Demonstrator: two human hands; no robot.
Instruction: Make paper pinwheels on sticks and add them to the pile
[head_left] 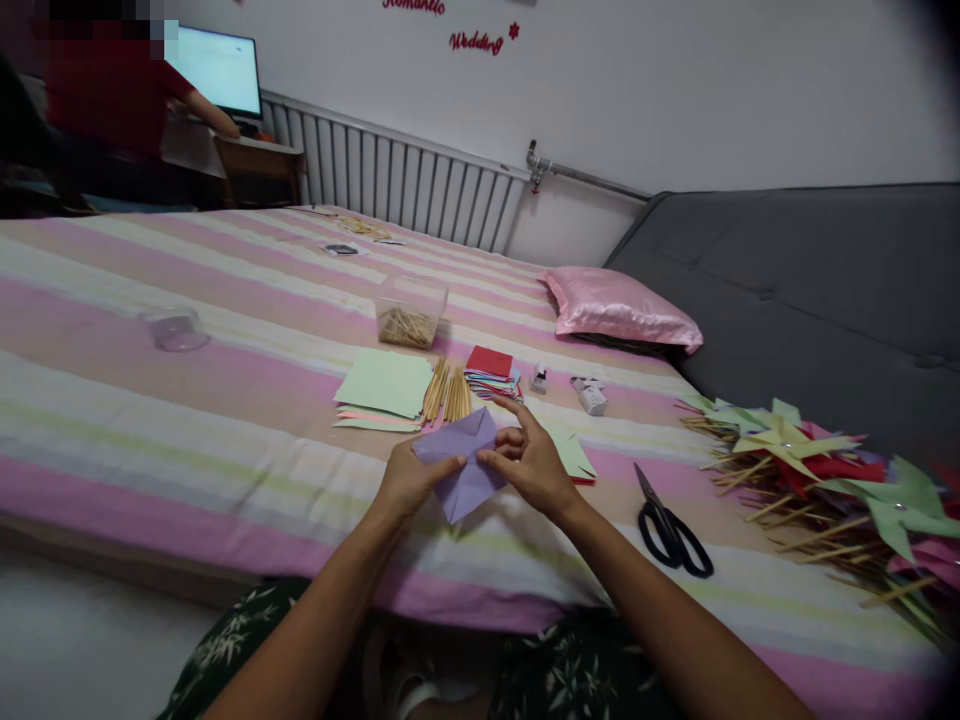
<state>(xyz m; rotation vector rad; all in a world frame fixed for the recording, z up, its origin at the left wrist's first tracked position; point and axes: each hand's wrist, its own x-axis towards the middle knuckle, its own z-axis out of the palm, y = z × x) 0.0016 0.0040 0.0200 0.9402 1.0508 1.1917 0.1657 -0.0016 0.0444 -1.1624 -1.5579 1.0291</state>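
A purple square of paper [459, 490], creased and turned cornerwise, is held above the striped bed sheet. My left hand [411, 477] pinches its left side, thumb on top. From the right, my right hand [531, 462] pinches it near the middle between thumb and fingers, with the index finger raised. Just beyond lie a stack of pale green paper sheets [384, 383], thin wooden sticks [448, 390] and a pile of smaller sheets with red on top [490, 361]. Partly behind my right hand are more green papers [574, 455]. Black-handled scissors [670, 530] lie to the right.
Finished paper pinwheels on sticks [810, 450] are heaped at the right. A clear plastic box [409, 318] holds more sticks; a clear lid [176, 330] lies left. A pink pillow [619, 305] rests by the grey headboard [810, 270]. A person in red [105, 95] sits at a monitor.
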